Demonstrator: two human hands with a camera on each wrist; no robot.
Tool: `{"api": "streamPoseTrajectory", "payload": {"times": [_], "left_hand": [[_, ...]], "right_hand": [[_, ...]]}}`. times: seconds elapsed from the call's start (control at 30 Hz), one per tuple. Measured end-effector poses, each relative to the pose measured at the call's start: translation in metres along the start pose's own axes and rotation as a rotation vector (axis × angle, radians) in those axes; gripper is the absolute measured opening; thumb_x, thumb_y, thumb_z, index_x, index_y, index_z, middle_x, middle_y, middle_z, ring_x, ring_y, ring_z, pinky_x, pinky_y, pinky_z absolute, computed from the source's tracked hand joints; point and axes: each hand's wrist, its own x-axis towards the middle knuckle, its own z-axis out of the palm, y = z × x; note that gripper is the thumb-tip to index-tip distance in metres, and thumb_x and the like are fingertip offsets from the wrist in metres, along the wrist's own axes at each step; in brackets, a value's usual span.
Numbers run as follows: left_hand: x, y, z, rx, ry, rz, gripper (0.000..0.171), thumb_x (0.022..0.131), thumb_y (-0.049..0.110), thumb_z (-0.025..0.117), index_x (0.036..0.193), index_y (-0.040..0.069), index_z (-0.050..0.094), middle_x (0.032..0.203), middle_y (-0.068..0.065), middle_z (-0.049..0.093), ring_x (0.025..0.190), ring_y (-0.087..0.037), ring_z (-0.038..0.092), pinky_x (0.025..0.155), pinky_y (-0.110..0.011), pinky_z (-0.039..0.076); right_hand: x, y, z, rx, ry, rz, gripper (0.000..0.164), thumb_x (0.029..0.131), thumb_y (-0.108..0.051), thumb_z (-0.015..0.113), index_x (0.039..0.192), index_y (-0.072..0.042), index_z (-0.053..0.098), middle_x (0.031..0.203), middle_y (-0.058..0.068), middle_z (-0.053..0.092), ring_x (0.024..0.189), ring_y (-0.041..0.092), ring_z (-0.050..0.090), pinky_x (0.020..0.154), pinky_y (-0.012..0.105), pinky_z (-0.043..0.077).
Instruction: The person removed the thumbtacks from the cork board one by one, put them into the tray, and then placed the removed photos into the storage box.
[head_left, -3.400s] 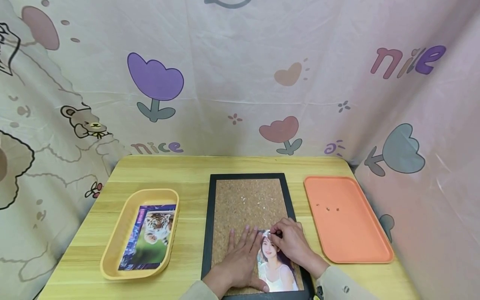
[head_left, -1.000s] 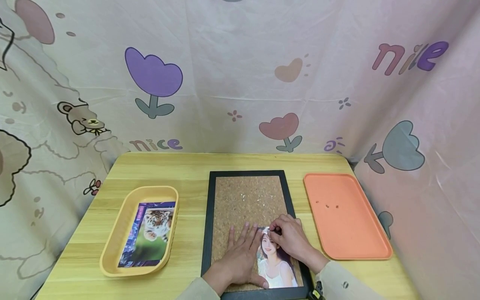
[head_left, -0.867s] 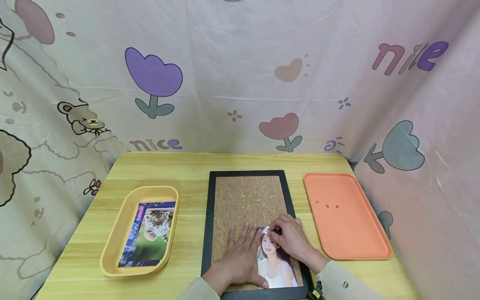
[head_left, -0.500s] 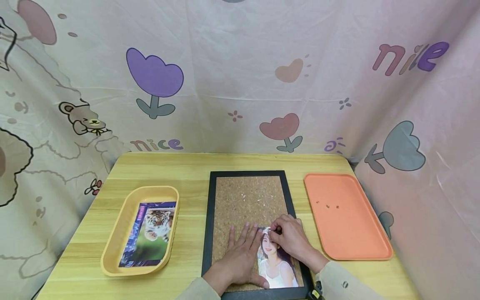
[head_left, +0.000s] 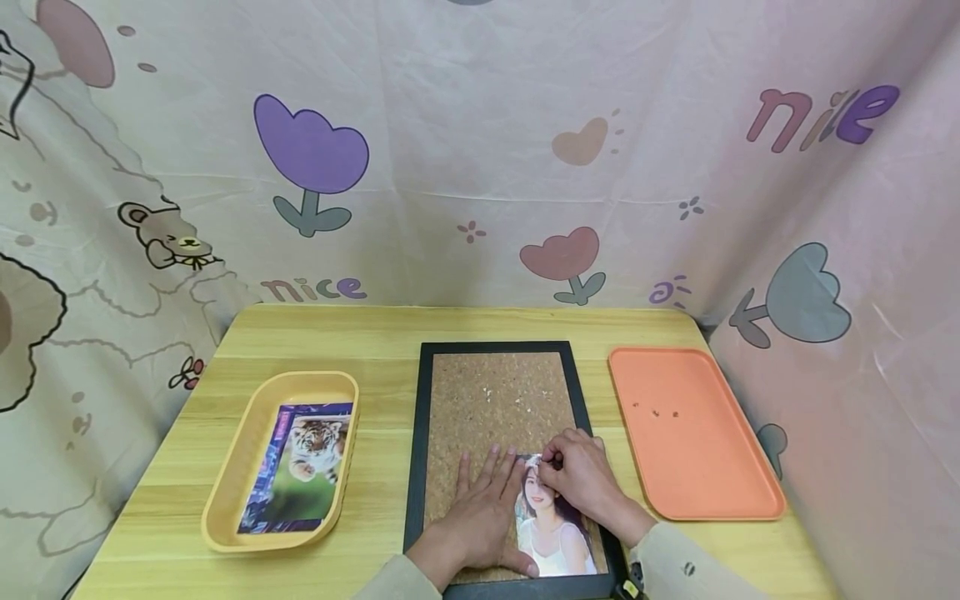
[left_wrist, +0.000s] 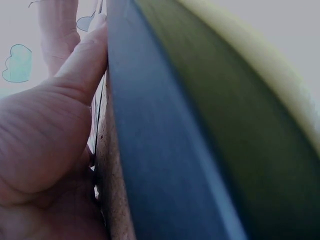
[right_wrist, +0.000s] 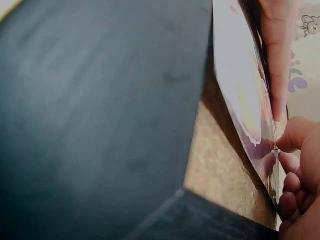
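Observation:
A black-framed corkboard (head_left: 495, 417) lies on the table with a portrait photo (head_left: 553, 542) flat on its lower right part. My left hand (head_left: 480, 518) rests on the cork, fingers spread, with the index finger and thumb over the photo's left edge. At the photo's top edge my right hand (head_left: 585, 477) pinches a tiny tack between thumb and forefinger, mostly hidden by the fingertips. In the right wrist view, the right hand (right_wrist: 306, 167) meets the photo (right_wrist: 242, 95) near its edge, and the photo lifts slightly from the cork. The left wrist view shows the left palm (left_wrist: 45, 135) along the frame.
To the left stands a yellow tray (head_left: 217, 500) holding a tiger picture (head_left: 311, 475) atop a purple-blue one. An orange tray (head_left: 705, 467) on the right bears three tiny brass-coloured tacks (head_left: 656, 413). A patterned curtain (head_left: 435, 150) hangs around the wooden table (head_left: 382, 467).
Both hands keep the same places on the photo and board. Only the head view has shifted slightly.

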Motion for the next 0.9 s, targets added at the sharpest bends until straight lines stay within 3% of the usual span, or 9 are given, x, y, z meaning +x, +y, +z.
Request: {"api": "streamPoseTrajectory", "payload": {"times": [0.33, 0.53, 0.67, 0.9], "left_hand": [[-0.001, 0.000, 0.001, -0.015, -0.008, -0.007, 0.140, 0.067, 0.088, 0.073, 0.170, 0.011, 0.018, 0.179, -0.011, 0.007, 0.165, -0.034, -0.002, 0.125, -0.074, 0.002], [0.001, -0.001, -0.001, -0.022, -0.020, -0.013, 0.141, 0.066, 0.089, 0.072, 0.170, 0.012, 0.017, 0.179, -0.011, 0.006, 0.165, -0.034, -0.003, 0.125, -0.074, 0.000], [0.002, -0.001, -0.002, -0.029, -0.027, -0.019, 0.142, 0.065, 0.090, 0.071, 0.171, 0.013, 0.016, 0.179, -0.010, 0.004, 0.165, -0.033, -0.004, 0.125, -0.073, -0.003], [0.002, 0.000, -0.002, -0.045, -0.016, -0.015, 0.143, 0.064, 0.090, 0.072, 0.171, 0.013, 0.017, 0.179, -0.010, 0.005, 0.165, -0.033, -0.005, 0.125, -0.074, -0.004]], "right_hand": [[-0.002, 0.001, -0.004, 0.073, 0.033, -0.005, 0.020, 0.076, -0.015, 0.088, 0.080, -0.023, 0.070, 0.080, -0.017, 0.055, 0.081, 0.005, 0.049, 0.075, 0.032, 0.040], [0.001, 0.009, -0.016, 0.104, 0.050, 0.026, 0.017, 0.079, -0.013, 0.085, 0.081, -0.023, 0.071, 0.084, -0.015, 0.057, 0.082, 0.006, 0.051, 0.073, 0.030, 0.046], [0.005, 0.020, -0.028, 0.083, 0.068, 0.034, 0.015, 0.079, -0.012, 0.083, 0.082, -0.020, 0.071, 0.085, -0.011, 0.060, 0.085, 0.010, 0.053, 0.079, 0.034, 0.044], [0.010, 0.061, -0.055, -0.074, 0.229, -0.116, 0.014, 0.075, -0.008, 0.082, 0.081, -0.013, 0.070, 0.082, -0.001, 0.063, 0.084, 0.022, 0.055, 0.081, 0.043, 0.038]]}}
